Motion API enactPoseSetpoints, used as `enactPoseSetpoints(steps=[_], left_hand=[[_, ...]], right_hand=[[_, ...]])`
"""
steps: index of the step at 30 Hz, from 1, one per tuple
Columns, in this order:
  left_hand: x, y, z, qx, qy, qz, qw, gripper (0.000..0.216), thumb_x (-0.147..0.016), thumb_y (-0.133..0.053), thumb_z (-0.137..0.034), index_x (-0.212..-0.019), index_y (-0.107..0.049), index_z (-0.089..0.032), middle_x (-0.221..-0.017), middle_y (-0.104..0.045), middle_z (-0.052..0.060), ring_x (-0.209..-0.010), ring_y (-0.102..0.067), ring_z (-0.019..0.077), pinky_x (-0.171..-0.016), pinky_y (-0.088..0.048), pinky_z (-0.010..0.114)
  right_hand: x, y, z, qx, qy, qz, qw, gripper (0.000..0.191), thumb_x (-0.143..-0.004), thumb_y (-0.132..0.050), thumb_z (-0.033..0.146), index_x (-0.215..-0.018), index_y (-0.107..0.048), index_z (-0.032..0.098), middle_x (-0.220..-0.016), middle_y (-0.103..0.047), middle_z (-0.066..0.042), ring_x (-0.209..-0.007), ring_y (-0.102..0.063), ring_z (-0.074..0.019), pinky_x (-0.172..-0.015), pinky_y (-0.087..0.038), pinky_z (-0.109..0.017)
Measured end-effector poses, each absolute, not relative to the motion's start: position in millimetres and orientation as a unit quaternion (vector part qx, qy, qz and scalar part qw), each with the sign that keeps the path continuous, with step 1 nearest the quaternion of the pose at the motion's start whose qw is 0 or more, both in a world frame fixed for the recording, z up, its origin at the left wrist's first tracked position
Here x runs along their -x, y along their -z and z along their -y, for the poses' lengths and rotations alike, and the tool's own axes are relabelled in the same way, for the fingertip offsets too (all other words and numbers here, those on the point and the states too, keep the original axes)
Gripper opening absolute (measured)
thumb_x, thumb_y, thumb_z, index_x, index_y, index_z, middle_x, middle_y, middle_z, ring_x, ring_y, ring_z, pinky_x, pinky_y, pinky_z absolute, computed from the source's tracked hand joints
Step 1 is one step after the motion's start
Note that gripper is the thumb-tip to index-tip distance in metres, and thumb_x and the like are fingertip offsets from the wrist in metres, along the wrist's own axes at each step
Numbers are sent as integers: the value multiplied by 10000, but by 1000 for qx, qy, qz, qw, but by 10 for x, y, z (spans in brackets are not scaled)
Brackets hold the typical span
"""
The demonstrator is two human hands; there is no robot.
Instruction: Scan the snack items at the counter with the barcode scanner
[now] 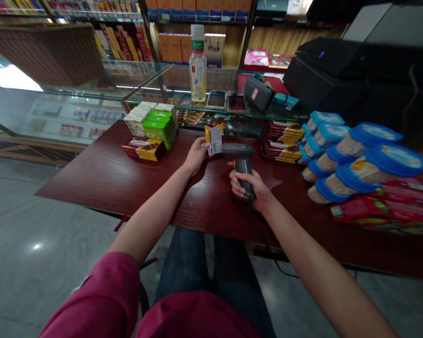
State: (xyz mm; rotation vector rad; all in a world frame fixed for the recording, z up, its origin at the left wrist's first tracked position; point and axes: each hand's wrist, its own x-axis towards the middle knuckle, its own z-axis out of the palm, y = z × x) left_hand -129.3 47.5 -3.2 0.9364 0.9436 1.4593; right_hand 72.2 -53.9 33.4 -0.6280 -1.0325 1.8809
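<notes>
My left hand (pixel 196 155) is closed round a small red and yellow packet (pixel 214 139) with a white barcode label, held upright over the dark red table (pixel 127 183). My right hand (pixel 248 188) grips the handle of a grey barcode scanner (pixel 240 157). The scanner's head sits just right of the packet, almost touching it, and points at the label. A black cable runs from the scanner down past the table's front edge.
Green and white boxes (pixel 157 123) and flat dark packets (pixel 143 149) lie at the left. More flat packets (pixel 284 141) and blue-lidded tubs (pixel 352 159) fill the right. A glass counter (pixel 183 101) behind holds a bottle (pixel 198 63), a phone (pixel 216 99) and a black machine (pixel 338 70).
</notes>
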Motion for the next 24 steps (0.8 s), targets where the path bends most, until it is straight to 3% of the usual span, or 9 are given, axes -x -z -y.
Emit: enactPoseSetpoints(steps=[4,12,18,24], left_hand=[[1291,56,-506,-417,-611,-428,519,176,-955,-595,-132,-1118,-639,-182,-1057,-759,65,-978,-740,201,-957,-592,374],[1312,87,-525,-478,-597,-420,488,155,-995,-555,-177,-1144,-595,-195,-1088,-777,62,-948,-755,183,-921,-609,343],[1297,-59,-244,-709,-498,-455,206,281,-1004,-570,-209,-1268,-666,-211,-1270,-782,59,-1188,-741,211,-1058,-556,318],[873,-223,-224,-838,-411,-357,28,448,-1049,-478,-162,-1468,-614,-248,-1447,-707,62,-1291,-711,203,-1111,-562,342]], right_hand=[[-715,-316,538,253,-761,413,431,345,-779,-794,265,-1065,-607,215,-679,-549,81,-397,-328,-32,-376,-259,-183],[-733,-355,541,255,-751,405,455,347,-747,-816,268,-1018,-607,207,-694,-593,68,-394,-344,-28,-379,-269,-186],[-963,-385,557,302,-653,404,565,405,-720,-815,276,-1042,-573,234,-641,-592,83,-389,-411,-60,-373,-306,-191],[-1494,-279,818,382,-576,383,613,474,-736,-833,297,-1119,-559,244,-641,-596,93,-385,-438,-71,-357,-333,-190]])
